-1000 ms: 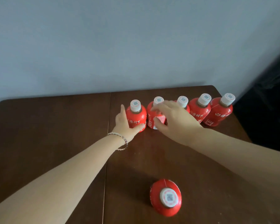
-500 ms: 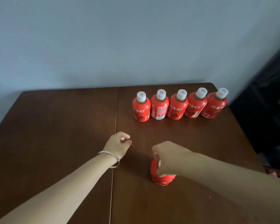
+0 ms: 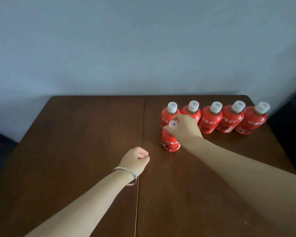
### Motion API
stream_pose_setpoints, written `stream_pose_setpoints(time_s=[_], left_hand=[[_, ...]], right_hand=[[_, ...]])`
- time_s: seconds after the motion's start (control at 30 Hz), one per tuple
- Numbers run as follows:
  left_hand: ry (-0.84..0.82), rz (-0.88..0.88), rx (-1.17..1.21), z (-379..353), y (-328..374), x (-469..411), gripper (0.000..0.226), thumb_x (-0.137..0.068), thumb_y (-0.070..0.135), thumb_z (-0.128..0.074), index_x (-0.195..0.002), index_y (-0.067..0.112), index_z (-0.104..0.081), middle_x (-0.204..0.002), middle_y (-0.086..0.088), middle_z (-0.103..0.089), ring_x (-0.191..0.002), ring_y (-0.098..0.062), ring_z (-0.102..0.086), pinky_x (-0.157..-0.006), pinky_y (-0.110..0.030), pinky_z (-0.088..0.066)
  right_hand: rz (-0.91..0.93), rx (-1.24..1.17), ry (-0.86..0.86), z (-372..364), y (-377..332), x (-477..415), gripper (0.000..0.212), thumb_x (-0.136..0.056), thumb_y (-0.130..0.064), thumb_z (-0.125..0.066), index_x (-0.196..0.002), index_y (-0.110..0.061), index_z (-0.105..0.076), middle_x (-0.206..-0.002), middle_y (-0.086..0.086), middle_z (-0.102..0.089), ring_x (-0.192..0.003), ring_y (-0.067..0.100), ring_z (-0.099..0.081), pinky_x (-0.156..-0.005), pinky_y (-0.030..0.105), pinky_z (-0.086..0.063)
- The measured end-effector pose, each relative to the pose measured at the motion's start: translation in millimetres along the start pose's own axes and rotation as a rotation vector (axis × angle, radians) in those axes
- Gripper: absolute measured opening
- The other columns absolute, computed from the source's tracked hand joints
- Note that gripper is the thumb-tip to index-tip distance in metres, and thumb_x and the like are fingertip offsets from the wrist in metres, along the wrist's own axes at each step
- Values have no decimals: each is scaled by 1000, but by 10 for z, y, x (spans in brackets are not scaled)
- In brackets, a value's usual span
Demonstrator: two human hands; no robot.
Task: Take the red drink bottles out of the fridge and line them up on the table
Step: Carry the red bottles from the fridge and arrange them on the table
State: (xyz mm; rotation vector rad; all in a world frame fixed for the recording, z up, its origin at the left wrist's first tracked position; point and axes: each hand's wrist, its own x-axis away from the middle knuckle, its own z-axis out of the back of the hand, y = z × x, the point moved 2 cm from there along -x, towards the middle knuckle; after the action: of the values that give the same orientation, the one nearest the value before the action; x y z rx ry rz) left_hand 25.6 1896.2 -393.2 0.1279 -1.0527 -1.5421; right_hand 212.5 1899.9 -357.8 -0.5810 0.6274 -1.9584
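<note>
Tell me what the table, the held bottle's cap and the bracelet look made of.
Table: likely wood or veneer, dark brown, semi-gloss; faint grain, soft sheen. Cap of the red bottle: probably white plastic, matte, no glare. Bracelet: seemingly metal; silvery links glint.

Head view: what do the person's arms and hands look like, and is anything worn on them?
The left forearm and right forearm are bare, with no sleeves in view. The left hand and right hand are ungloved, and no rings show. The only thing worn is a slim silver-coloured metal link bracelet around the left wrist; the right wrist carries nothing.
</note>
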Motion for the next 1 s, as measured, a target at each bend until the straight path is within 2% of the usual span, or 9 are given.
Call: stream_pose_setpoints(time_s=[0.17,0.37,0.53,0.57,0.63,0.7,0.8,0.9,1.0], left_hand=[[-11,13,-14,-54,-128,12,11,-87,19,-51,-90,28,-57,-105,3,-65,-95,-13,-64,-82,-23,-44],[-4,30,-42,-92,-145,102,11,-87,19,-50,-91,27,-59,-104,3,-64,-93,-13,-64,-76,-21,-42],[26,-10,-125,31,38,247,16,-90,18,-48,-99,21,-61,-105,2,-65,-95,-13,-62,-78,-22,-43],[40,-20,-137,57,98,300,16,-90,18,-48,-99,20,-61,-104,1,-65,-94,-12,-61,-77,-21,-42],[61,-45,-170,107,230,418,17,-89,18,-48,-100,20,-62,-101,4,-64,-92,-10,-58,-76,-21,-40],[67,-76,-218,162,382,568,18,-90,20,-48,-101,21,-62,-97,9,-58,-91,-8,-53,-77,-21,-39],[42,-129,-303,241,622,796,14,-90,22,-46,-93,24,-60,-95,8,-55,-90,-9,-52,-78,-22,-40],[-17,-210,-444,310,887,1032,15,-91,21,-42,-85,20,-56,-91,2,-58,-86,-16,-56,-74,-25,-41],[-105,-316,-590,290,1168,1245,21,-89,20,-40,-74,16,-55,-78,-6,-58,-83,-27,-60,-69,-31,-44]], right_hand=[[-125,-206,92,-85,16,46,38,-79,-33,-74,-102,-9,-55,-107,13,-59,-93,25,-58,-80,35,-47],[-198,-192,66,-117,-26,87,44,-82,-35,-70,-111,-8,-51,-111,13,-57,-95,27,-58,-83,38,-49],[-166,71,-209,22,-29,213,49,-82,-33,-68,-117,-8,-43,-98,11,-65,-91,30,-65,-80,41,-54],[-144,126,-227,74,-38,266,38,-85,-30,-63,-111,-10,-46,-95,10,-65,-90,29,-65,-78,39,-53],[-94,255,-283,203,-59,386,12,-90,-24,-52,-83,-13,-48,-79,2,-58,-85,24,-59,-73,33,-45],[-13,412,-373,365,-115,553,27,-92,-19,-48,-66,-14,-42,-65,-3,-45,-80,22,-52,-68,31,-39],[54,568,-485,610,-218,815,35,-93,-17,-48,-58,-14,-40,-61,-1,-42,-75,22,-50,-62,27,-38],[21,552,-516,845,-293,1092,33,-90,-24,-52,-60,-12,-49,-58,0,-48,-69,20,-53,-60,24,-40],[-22,532,-485,1065,-328,1388,32,-90,-30,-53,-82,-3,-67,-69,5,-58,-71,19,-57,-67,27,-44]])
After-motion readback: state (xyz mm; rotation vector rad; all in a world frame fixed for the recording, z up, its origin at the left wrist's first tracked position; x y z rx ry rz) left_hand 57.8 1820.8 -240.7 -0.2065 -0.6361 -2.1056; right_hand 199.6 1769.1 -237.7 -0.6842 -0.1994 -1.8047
